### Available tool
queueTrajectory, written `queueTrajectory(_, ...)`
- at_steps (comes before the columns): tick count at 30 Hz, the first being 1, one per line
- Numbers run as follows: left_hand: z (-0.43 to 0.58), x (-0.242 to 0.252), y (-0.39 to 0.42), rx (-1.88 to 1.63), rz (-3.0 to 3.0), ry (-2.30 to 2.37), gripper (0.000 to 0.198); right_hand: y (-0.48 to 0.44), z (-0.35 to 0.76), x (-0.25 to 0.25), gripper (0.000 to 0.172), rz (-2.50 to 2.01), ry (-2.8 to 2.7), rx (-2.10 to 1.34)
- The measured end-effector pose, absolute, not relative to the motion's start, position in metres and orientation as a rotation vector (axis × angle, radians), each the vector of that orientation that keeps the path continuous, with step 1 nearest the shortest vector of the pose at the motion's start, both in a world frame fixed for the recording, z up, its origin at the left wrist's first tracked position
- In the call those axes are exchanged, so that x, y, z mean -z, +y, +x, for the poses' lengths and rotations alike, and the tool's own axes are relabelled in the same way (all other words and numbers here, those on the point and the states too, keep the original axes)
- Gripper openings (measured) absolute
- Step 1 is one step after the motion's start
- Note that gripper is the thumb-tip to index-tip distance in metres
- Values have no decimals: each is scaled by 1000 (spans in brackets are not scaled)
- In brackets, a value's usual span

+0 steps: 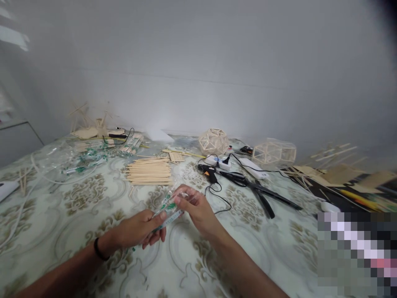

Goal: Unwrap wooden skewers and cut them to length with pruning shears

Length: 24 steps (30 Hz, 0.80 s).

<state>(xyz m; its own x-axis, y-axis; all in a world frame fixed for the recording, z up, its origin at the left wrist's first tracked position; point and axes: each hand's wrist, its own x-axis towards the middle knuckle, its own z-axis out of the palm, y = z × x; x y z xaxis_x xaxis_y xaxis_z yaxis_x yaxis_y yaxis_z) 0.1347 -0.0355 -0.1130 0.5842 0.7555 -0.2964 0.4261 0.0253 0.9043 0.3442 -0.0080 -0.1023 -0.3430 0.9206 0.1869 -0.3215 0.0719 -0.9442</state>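
Note:
Between my two hands is a clear plastic wrapper (pixel 170 209) with green print. My left hand (pixel 148 227) grips its lower left end, thumb on top and fingers curled beneath. At the upper right end, my right hand (pixel 192 203) pinches the plastic between thumb and fingers. Whether anything lies inside the wrapper I cannot make out. Just beyond my hands lies a stack of thin wooden sticks (pixel 149 170), laid side by side on the patterned tablecloth (pixel 173 265).
Crumpled plastic wrappers (pixel 83 160) lie at left. A black glue gun (pixel 209 173), a power strip (pixel 218 161) with cords and a long black tool (pixel 260 192) are right of centre. Stick-built frames (pixel 214 141) stand near the wall. A yellow cutter (pixel 359 198) lies far right.

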Motion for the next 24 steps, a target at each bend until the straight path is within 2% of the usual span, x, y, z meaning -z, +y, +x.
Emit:
queueTrajectory(15, 136, 113, -36, -366, 1601, 1007, 58, -1, 348, 104, 29, -772, -1136, -1384)
queueTrajectory(24, 134, 120, -35, -425, 1547, 987, 58, -1, 349, 102, 32, -764, -1096, -1416)
